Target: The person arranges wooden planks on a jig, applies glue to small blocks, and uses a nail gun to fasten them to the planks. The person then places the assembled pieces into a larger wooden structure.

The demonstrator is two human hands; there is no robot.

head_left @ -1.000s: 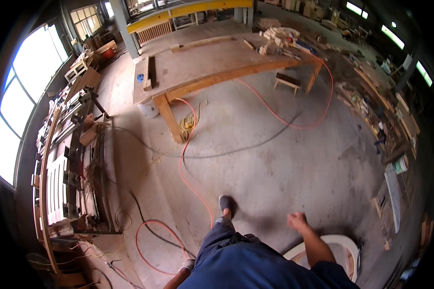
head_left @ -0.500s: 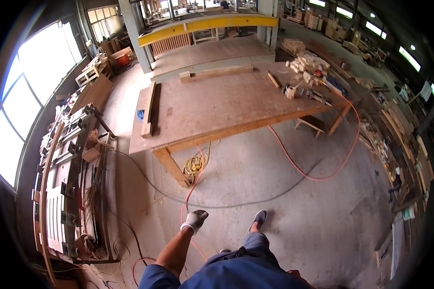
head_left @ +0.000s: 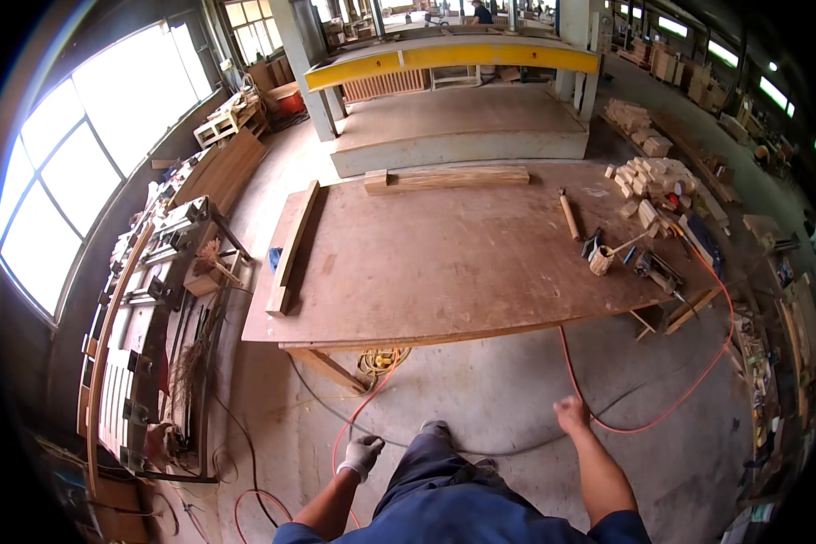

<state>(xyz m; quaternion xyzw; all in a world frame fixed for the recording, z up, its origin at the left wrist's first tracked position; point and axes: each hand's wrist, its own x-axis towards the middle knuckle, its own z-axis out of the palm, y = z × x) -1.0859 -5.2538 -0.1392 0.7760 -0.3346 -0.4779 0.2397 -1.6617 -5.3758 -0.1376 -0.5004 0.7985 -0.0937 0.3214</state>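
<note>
My left hand, in a whitish glove with dark fingertips, hangs low before me with its fingers curled closed. My right hand is bare and closed in a loose fist over the floor, with nothing seen in it. Neither touches the large brown worktable ahead. On the table lie a wooden beam along the left side and another beam along the far edge. At the right are a hammer, a round wooden pot with a stick in it, and a power tool.
A press with a yellow crossbeam stands beyond the table. Wood blocks are heaped at the table's far right. A red hose and a dark cable cross the floor. A rack of clamps stands to the left.
I have come closer to the table, which now fills more of the view. My right hand has come into view on the right; my left hand hangs a little lower.
</note>
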